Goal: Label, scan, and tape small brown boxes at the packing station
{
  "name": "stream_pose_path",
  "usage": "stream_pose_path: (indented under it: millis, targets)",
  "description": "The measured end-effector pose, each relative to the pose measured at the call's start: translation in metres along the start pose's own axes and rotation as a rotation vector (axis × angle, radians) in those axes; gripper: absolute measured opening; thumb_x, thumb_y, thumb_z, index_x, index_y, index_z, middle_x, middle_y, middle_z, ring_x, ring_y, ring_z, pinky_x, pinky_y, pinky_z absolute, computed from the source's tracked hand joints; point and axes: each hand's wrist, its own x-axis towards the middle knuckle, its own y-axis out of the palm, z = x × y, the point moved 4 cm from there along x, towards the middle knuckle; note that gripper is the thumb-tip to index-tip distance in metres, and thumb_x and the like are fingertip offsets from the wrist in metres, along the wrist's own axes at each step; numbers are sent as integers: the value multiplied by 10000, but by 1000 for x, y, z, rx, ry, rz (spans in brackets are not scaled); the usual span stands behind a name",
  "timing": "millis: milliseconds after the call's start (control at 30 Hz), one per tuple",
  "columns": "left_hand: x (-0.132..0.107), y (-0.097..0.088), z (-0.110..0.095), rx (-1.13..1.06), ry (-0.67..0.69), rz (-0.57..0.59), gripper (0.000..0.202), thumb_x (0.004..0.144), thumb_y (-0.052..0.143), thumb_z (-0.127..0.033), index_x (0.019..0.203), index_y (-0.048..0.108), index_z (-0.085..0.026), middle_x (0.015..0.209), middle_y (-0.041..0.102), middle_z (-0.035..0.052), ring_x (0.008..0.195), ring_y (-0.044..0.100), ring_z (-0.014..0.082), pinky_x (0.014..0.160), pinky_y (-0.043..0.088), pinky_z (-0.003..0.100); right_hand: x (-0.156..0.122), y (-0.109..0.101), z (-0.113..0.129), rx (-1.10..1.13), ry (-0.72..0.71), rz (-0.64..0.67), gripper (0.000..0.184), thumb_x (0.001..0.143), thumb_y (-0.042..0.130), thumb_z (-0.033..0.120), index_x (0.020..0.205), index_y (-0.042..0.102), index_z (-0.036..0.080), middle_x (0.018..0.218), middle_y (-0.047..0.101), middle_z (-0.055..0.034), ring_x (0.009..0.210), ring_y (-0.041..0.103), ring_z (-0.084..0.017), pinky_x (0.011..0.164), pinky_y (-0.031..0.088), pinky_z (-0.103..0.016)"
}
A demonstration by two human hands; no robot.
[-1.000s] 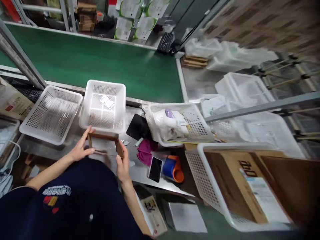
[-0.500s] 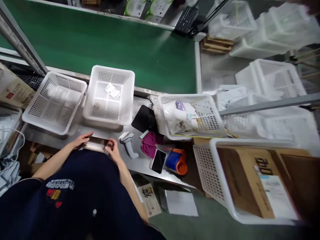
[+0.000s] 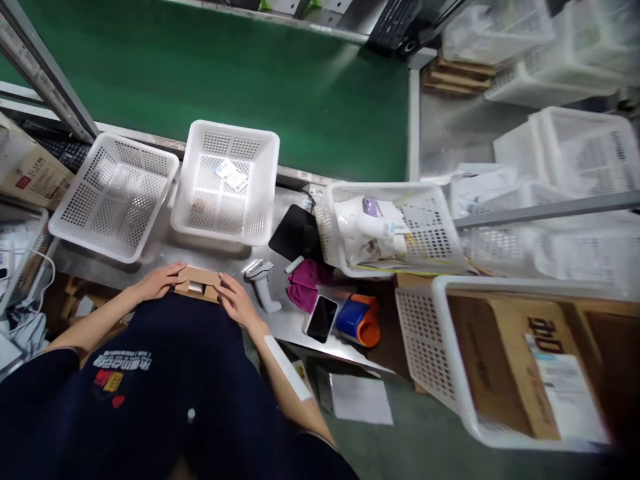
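A small brown cardboard box (image 3: 199, 282) lies on the metal worktable (image 3: 220, 257) right in front of me. My left hand (image 3: 159, 281) grips its left end and my right hand (image 3: 235, 300) presses on its right end, fingers bent over the flaps. Just behind the box stands a white perforated basket (image 3: 227, 183) with a small packet (image 3: 231, 176) in it. A grey handheld scanner (image 3: 263, 283) lies just right of my right hand.
Another white basket (image 3: 113, 197) sits at the left, a third (image 3: 395, 227) with white bagged goods at the right. A magenta cloth (image 3: 307, 283), phone (image 3: 323, 319) and blue-orange tape roll (image 3: 357, 320) lie by the edge. A green conveyor belt (image 3: 225, 80) runs behind.
The box was held up open between both hands; now it is lowered flat onto the table with both hands pressing on its ends. The view has shifted slightly.
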Motion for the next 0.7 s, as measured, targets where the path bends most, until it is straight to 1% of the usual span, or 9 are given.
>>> stream_pose_path:
  millis: [100, 167, 233, 300, 367, 433, 533, 633, 700]
  targets:
    - [-1, -6, 2, -37, -93, 65, 565, 850, 812, -484, 1381, 763, -296, 1682, 488, 156, 1541, 488, 382, 1277, 390, 579, -2, -7, 3, 26, 19, 77, 483, 904, 735, 361, 1376, 738, 263, 1605, 577, -156, 1488, 549, -353, 1215, 454, -616]
    - [4, -4, 5, -135, -169, 34, 624, 790, 864, -566, 1330, 794, -261, 1660, 510, 177, 1493, 539, 385, 1258, 417, 575, 5, -6, 4, 74, 88, 17, 394, 903, 758, 420, 1258, 789, 250, 1536, 638, -160, 1402, 624, -344, 1183, 487, -585]
    - [11, 0, 8, -219, -231, -73, 599, 758, 861, -657, 1173, 854, -226, 1563, 600, 198, 1394, 620, 378, 1229, 448, 590, 14, 0, 4, 119, 162, -99, 275, 960, 686, 436, 1100, 812, 236, 1402, 720, -151, 1276, 696, -309, 1124, 536, -536]
    - [18, 4, 10, -252, -278, -206, 593, 742, 829, -737, 990, 876, -201, 1419, 691, 206, 1280, 680, 365, 1194, 481, 599, 22, 10, 7, 129, 211, -197, 257, 993, 617, 408, 1023, 799, 228, 1284, 761, -142, 1196, 718, -286, 1081, 563, -496]
    - [22, 7, 9, -249, -312, -313, 637, 713, 797, -806, 868, 860, -192, 1314, 736, 198, 1202, 704, 355, 1174, 498, 595, 27, 18, 11, 102, 241, -249, 226, 971, 631, 382, 1032, 790, 234, 1237, 775, -125, 1181, 716, -272, 1075, 568, -459]
    - [24, 9, 8, -225, -339, -363, 665, 707, 766, -844, 831, 847, -196, 1297, 746, 187, 1210, 699, 360, 1188, 484, 584, 25, 13, 8, 58, 302, -316, 229, 935, 669, 369, 1088, 784, 244, 1250, 775, -101, 1196, 709, -255, 1087, 565, -415]
    - [25, 9, 10, -185, -398, -361, 693, 706, 761, -844, 976, 852, -212, 1362, 734, 166, 1302, 661, 369, 1225, 452, 556, 1, -29, -14, -70, 519, -526, 344, 956, 607, 369, 1230, 738, 207, 1327, 734, -132, 1269, 666, -262, 1143, 523, -425]
    - [29, 8, 20, -275, -477, -365, 981, 594, 837, -830, 1359, 733, -224, 1393, 729, 147, 1239, 700, 338, 1150, 532, 553, -54, -104, -48, -233, 853, -811, 467, 984, 475, 313, 1379, 631, 117, 1406, 643, -236, 1366, 572, -337, 1195, 435, -559]
    - [33, 7, 26, -357, -524, -359, 1156, 486, 887, -819, 1456, 653, -236, 1374, 741, 141, 1152, 741, 320, 1059, 600, 540, -95, -152, -68, -310, 1074, -932, 532, 957, 470, 258, 1446, 564, 70, 1456, 578, -298, 1411, 510, -394, 1194, 380, -628]
